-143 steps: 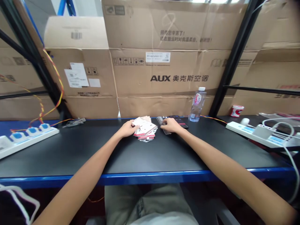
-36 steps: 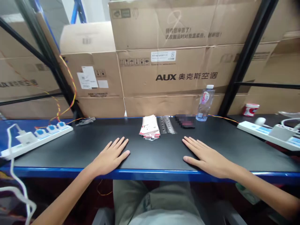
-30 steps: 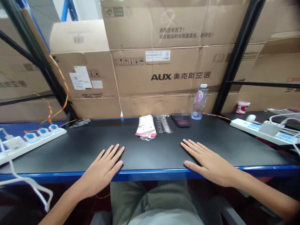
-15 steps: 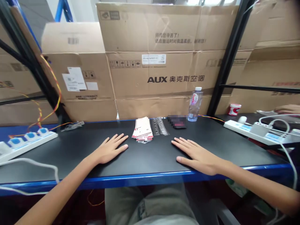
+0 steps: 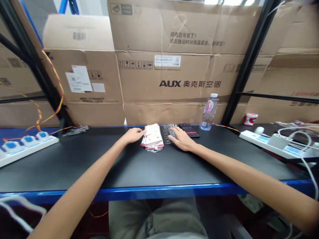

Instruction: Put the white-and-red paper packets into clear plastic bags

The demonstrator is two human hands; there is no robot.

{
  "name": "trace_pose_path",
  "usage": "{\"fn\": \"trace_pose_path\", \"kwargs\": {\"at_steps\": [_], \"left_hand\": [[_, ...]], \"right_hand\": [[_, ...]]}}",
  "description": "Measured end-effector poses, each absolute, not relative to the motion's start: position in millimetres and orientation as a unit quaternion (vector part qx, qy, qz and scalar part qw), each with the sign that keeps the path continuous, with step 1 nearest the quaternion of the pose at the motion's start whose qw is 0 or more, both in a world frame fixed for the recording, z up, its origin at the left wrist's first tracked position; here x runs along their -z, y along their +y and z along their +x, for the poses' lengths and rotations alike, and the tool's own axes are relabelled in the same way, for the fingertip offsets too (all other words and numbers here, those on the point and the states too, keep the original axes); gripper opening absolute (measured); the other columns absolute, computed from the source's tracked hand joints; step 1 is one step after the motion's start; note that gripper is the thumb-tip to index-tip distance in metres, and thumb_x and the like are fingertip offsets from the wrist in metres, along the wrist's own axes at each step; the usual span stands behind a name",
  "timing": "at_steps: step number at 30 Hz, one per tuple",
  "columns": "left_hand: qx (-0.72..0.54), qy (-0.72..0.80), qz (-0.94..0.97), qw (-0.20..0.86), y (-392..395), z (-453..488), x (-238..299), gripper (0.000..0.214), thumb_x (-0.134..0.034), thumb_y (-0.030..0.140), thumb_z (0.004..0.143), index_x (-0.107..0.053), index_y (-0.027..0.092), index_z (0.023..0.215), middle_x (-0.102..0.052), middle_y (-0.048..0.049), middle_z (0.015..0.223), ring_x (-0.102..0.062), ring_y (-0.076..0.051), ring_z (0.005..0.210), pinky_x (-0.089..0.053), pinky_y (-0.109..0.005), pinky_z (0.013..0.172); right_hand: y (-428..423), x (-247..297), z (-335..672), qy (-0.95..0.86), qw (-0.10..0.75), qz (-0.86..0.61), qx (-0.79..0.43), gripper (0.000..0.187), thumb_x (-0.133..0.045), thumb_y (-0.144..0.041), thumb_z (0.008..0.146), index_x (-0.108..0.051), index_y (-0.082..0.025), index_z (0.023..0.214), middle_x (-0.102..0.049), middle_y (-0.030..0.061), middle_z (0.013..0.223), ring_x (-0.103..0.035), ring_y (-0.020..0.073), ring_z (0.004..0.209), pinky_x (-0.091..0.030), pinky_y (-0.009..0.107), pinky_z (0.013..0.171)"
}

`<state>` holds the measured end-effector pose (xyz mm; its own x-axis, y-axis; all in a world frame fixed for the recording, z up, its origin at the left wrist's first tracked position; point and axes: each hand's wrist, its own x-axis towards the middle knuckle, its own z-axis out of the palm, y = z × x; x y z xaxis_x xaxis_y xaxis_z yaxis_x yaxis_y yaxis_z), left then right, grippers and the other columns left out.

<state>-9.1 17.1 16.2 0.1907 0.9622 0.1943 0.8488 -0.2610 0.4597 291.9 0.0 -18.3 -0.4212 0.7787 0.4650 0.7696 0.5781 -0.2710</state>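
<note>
A stack of white printed cards with red edges [image 5: 152, 135] lies on the black tabletop, with clear plastic at its near end. My left hand [image 5: 133, 135] is at the stack's left edge, fingertips by the cards; its fingers are mostly hidden, so I cannot tell its grip. Right of the stack lie clear plastic strips with a row of dark marks [image 5: 166, 135]. Over these strips rests my right hand [image 5: 183, 139], thumb and fingers apart and open, partly covering them. Just beyond it sits a dark phone with a lit screen [image 5: 190, 130].
A clear water bottle [image 5: 208, 114] stands at the back right. Power strips lie on the left [image 5: 32, 146] and right [image 5: 269, 142], with white cables. A large cardboard sheet [image 5: 139, 83] walls off the back. A red and white tub [image 5: 250, 119] and another person's hand [image 5: 312, 129] are farther right.
Both hands have left their flat spots near the table's front and reached forward and inward, the left to the card stack, the right to the plastic strips.
</note>
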Motion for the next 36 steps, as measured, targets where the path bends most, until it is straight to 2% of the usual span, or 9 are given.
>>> {"fn": "trace_pose_path", "kwargs": {"at_steps": [6, 9, 13, 19, 21, 26, 29, 32, 36], "left_hand": [[-0.218, 0.615, 0.745, 0.138, 36.8, 11.8, -5.6, 0.048, -0.063, 0.062, 0.068, -0.075, 0.018, 0.083, -0.075, -0.011, 0.09, -0.068, -0.029, 0.086, -0.048, -0.033, 0.073], [-0.269, 0.598, 0.734, 0.174, 38.5, 4.2, 1.3, 0.045, -0.065, 0.053, 0.068, -0.072, 0.017, 0.093, -0.074, -0.0077, 0.089, -0.067, -0.025, 0.082, -0.048, -0.031, 0.071], [-0.328, 0.601, 0.69, 0.236, 39.9, -7.8, 7.0, 0.051, -0.072, 0.034, 0.064, -0.064, 0.013, 0.11, -0.072, -0.0058, 0.086, -0.066, -0.02, 0.075, -0.048, -0.027, 0.068], [-0.258, 0.645, 0.699, 0.169, 36.2, -5.5, 1.6, 0.061, -0.07, 0.057, 0.068, -0.062, 0.015, 0.111, -0.069, -0.0132, 0.113, -0.067, -0.025, 0.095, -0.049, -0.029, 0.077], [-0.227, 0.647, 0.716, 0.127, 34.4, -2.6, -0.5, 0.062, -0.068, 0.059, 0.07, -0.062, 0.015, 0.112, -0.067, -0.0146, 0.118, -0.065, -0.028, 0.102, -0.048, -0.03, 0.083], [-0.218, 0.646, 0.724, 0.106, 31.8, -0.1, -1.1, 0.061, -0.069, 0.057, 0.07, -0.061, 0.016, 0.114, -0.07, -0.0135, 0.111, -0.066, -0.028, 0.098, -0.048, -0.03, 0.079], [-0.246, 0.652, 0.698, 0.168, 29.0, -0.6, -1.8, 0.068, -0.076, 0.054, 0.064, -0.058, 0.015, 0.118, -0.071, -0.0119, 0.103, -0.067, -0.026, 0.088, -0.048, -0.029, 0.071], [-0.267, 0.654, 0.668, 0.235, 24.6, -0.6, -4.4, 0.077, -0.081, 0.048, 0.059, -0.055, 0.012, 0.121, -0.072, -0.0111, 0.098, -0.067, -0.025, 0.084, -0.048, -0.029, 0.066], [-0.298, 0.653, 0.636, 0.284, 21.5, 0.2, -7.4, 0.077, -0.086, 0.037, 0.053, -0.056, 0.011, 0.118, -0.072, -0.0108, 0.098, -0.067, -0.025, 0.086, -0.048, -0.028, 0.067]], "right_hand": [[16.4, 14.6, 262.9, -0.877, 0.233, -0.417, 0.06, 0.03, -0.049, -0.035, 0.094, -0.07, -0.017, 0.106, -0.07, 0.0111, 0.113, -0.049, 0.0264, 0.124, -0.031, 0.043, 0.106], [14.6, 12.8, 259.7, -0.887, 0.247, -0.386, 0.061, 0.023, -0.055, -0.032, 0.089, -0.073, -0.019, 0.096, -0.073, 0.0082, 0.104, -0.054, 0.0261, 0.118, -0.032, 0.042, 0.104], [15.8, 10.1, 266.4, -0.873, 0.28, -0.398, 0.036, 0.023, -0.059, -0.03, 0.084, -0.073, -0.019, 0.099, -0.074, 0.0074, 0.1, -0.061, 0.0243, 0.105, -0.041, 0.035, 0.096], [19.1, 9.4, 274.4, -0.86, 0.3, -0.411, -0.038, 0.029, -0.061, -0.03, 0.082, -0.073, -0.018, 0.106, -0.075, 0.0052, 0.091, -0.067, 0.0225, 0.093, -0.047, 0.032, 0.092], [17.1, 8.8, 274.4, -0.855, 0.312, -0.412, -0.047, 0.031, -0.059, -0.029, 0.083, -0.071, -0.018, 0.11, -0.075, 0.0056, 0.097, -0.066, 0.0229, 0.098, -0.046, 0.033, 0.094], [9.7, 3.3, 272.7, -0.87, 0.256, -0.414, -0.081, 0.055, -0.07, -0.042, 0.077, -0.064, -0.018, 0.126, -0.073, 0.0084, 0.106, -0.054, 0.03, 0.123, -0.038, 0.042, 0.105], [6.7, -0.7, 274.1, -0.877, 0.231, -0.407, -0.107, 0.077, -0.073, -0.057, 0.071, -0.055, -0.022, 0.137, -0.068, 0.0104, 0.122, -0.041, 0.0336, 0.136, -0.028, 0.05, 0.112], [5.1, -4.0, 278.8, -0.883, 0.166, -0.417, -0.135, 0.097, -0.074, -0.068, 0.064, -0.045, -0.025, 0.146, -0.05, 0.0127, 0.146, -0.025, 0.0372, 0.145, -0.019, 0.056, 0.115], [5.2, -9.2, 286.4, -0.895, 0.111, -0.404, -0.151, 0.107, -0.076, -0.07, 0.058, -0.04, -0.026, 0.149, -0.048, 0.0122, 0.147, -0.018, 0.0367, 0.147, -0.017, 0.054, 0.117]]}}
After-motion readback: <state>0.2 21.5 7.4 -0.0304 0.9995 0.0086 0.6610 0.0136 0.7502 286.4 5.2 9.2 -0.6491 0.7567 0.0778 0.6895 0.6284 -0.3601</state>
